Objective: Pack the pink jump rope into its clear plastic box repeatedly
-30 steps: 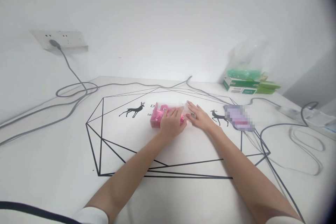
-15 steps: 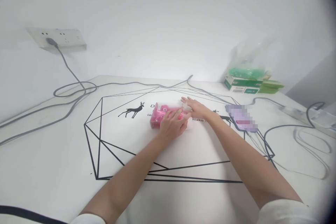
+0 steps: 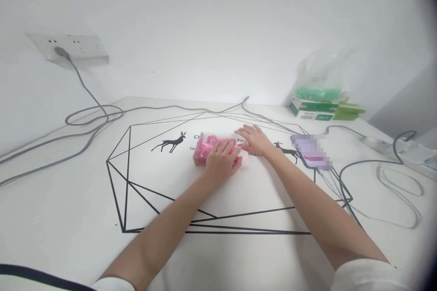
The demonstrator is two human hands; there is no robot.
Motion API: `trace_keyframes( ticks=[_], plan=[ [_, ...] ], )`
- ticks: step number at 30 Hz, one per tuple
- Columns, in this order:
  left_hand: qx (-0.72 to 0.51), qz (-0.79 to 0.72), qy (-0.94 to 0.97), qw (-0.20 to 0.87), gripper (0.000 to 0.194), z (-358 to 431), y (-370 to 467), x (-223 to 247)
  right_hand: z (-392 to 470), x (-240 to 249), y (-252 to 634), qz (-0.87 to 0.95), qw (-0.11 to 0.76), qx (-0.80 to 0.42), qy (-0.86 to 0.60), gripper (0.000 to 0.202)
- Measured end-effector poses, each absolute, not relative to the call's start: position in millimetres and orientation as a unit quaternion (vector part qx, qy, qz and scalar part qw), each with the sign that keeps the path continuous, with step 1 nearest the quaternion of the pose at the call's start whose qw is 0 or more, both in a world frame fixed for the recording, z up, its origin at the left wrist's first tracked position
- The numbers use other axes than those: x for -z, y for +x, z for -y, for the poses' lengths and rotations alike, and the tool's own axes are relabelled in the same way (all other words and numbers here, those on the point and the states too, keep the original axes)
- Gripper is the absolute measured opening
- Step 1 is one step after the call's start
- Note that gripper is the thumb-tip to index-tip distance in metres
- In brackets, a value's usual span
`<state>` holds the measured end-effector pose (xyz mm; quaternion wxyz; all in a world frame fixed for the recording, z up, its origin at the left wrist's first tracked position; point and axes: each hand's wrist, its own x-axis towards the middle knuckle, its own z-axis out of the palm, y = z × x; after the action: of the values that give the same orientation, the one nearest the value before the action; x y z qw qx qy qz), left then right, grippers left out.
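A small clear plastic box (image 3: 200, 154) with pink contents lies on the white table mat, in the middle of the head view. Over its top and right part is my left hand (image 3: 221, 159), fingers across the upper face and thumb toward the right, holding it down. My right hand (image 3: 254, 138) is at the box's right end, its fingers spread and its thumb close to the box. Nothing shows in the right hand. What exactly is inside the box is partly hidden by my left hand.
To the right lies a phone (image 3: 311, 152) with a blurred screen. Green-and-white boxes (image 3: 314, 107) stand at the back right under a clear bag (image 3: 317, 77). A grey cable (image 3: 92, 143) runs along the left and back, and a power strip (image 3: 392, 152) sits far right.
My right hand has drawn slightly away from the box's right end, its fingers more apart. My left hand stays on the box. The whole view has shifted slightly.
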<state>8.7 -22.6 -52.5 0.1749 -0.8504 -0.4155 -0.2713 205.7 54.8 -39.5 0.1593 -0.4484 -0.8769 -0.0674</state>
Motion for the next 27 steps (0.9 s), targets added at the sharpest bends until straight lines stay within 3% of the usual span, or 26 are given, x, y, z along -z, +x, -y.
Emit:
trace_keyframes(
  ticks=[6,13,27],
  plan=[
    [0.279,0.419,-0.846,0.175,0.034,24.1,8.9,51.7,-36.8,52.0,202.6,0.853,0.192,0.066,-0.48,0.051],
    [0.283,0.414,-0.847,0.174,0.032,25.8,8.6,49.8,-24.3,60.8,198.6,0.84,0.227,-0.018,-0.493,0.048],
    [0.284,0.389,-0.865,0.144,0.043,22.7,8.8,45.9,-23.8,56.6,207.5,0.848,0.243,-0.082,-0.464,0.042]
  ],
)
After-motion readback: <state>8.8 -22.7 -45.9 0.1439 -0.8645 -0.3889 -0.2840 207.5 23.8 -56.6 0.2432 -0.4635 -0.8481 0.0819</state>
